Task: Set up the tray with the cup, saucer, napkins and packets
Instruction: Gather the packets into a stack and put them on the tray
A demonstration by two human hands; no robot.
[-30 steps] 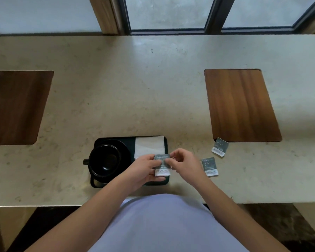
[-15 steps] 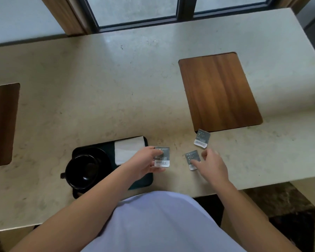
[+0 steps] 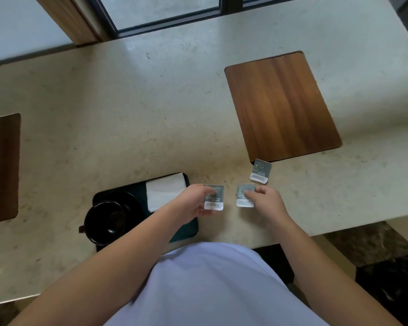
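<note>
A black tray [image 3: 184,231] lies near the table's front edge. On its left stands a black cup [image 3: 104,222] on a black saucer [image 3: 130,201]. A white napkin [image 3: 166,192] covers the tray's far right part. My left hand [image 3: 193,202] pinches a grey and white packet [image 3: 214,200] just right of the tray. My right hand [image 3: 267,203] pinches a second packet [image 3: 245,196] off the table. A third packet [image 3: 260,171] lies flat farther right, by the wooden inlay.
A wooden inlay [image 3: 280,107] is set in the beige stone table [image 3: 127,114] at the right, another inlay [image 3: 0,168] at the left edge. A window frame [image 3: 165,22] runs along the far side. The table's front edge is close to my body.
My right hand left the packet held by the left hand, reached right and took hold of the second packet. The left hand stayed by the tray. The view swung right.
</note>
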